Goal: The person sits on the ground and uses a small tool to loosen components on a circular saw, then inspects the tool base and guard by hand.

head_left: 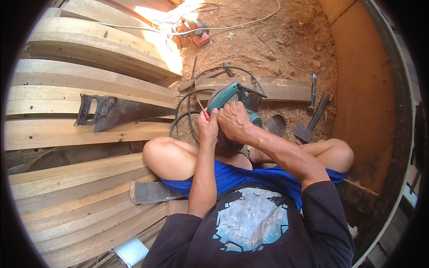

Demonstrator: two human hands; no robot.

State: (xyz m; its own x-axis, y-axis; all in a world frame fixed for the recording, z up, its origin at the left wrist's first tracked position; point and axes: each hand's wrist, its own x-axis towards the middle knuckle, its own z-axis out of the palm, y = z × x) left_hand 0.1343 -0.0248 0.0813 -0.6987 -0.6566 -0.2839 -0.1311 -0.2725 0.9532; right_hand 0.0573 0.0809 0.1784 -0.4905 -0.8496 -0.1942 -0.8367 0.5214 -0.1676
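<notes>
Between my bent legs rests a teal corded power tool, which looks like a circular saw; its underside and part of its body are hidden behind my hands. My left hand is closed round a small screwdriver with a red handle, its thin metal shaft pointing up and left beside the tool. My right hand is closed, knuckles up, against the near side of the tool. Whatever its fingers grip is hidden beneath them. Both hands are close together, almost touching.
A handsaw lies across stacked planks on the left. To the right are a hammer and a chisel. A wooden beam lies beyond the tool. Farther off, a red power tool sits on sawdust. Black cord loops nearby.
</notes>
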